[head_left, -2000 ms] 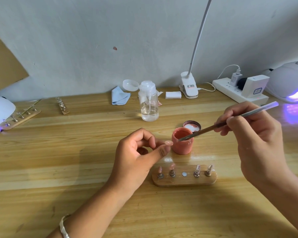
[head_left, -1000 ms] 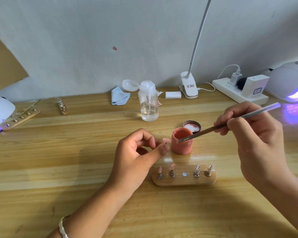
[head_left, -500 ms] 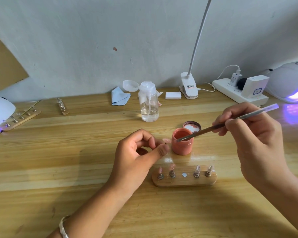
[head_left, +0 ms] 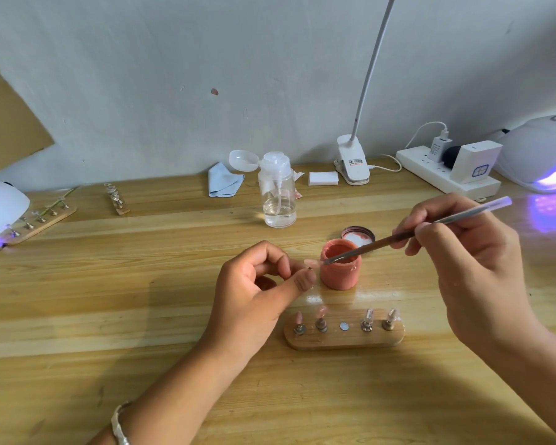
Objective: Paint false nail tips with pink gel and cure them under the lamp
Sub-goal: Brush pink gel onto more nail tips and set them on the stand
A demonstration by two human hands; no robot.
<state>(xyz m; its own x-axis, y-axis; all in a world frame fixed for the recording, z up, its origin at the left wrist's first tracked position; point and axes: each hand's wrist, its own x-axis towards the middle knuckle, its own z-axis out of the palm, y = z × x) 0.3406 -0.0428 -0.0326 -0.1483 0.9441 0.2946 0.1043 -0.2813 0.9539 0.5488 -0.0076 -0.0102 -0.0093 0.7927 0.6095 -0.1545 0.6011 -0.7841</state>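
My left hand (head_left: 257, 287) pinches a small stand between thumb and fingers, with a pale pink nail tip (head_left: 311, 262) on top of it. In my right hand (head_left: 466, 264) I hold a thin brush (head_left: 398, 238), whose tip touches the nail tip's right edge, in front of the open pink gel jar (head_left: 340, 273). The jar's lid (head_left: 357, 234) lies behind it. Below the hands sits a wooden holder (head_left: 344, 337) with two pink tips on the left, two clear tips on the right and a bare magnet in the middle.
A lit curing lamp (head_left: 540, 152) glows purple at the far right, behind a power strip (head_left: 446, 175). A second lamp (head_left: 0, 203) at the far left covers another wooden holder (head_left: 42, 220). A pump bottle (head_left: 276, 191), blue cloth (head_left: 223, 181), white pads and a clip lamp stand at the back.
The brush tip has slid a little left off the jar rim onto the nail tip. My left hand has stayed nearly still.
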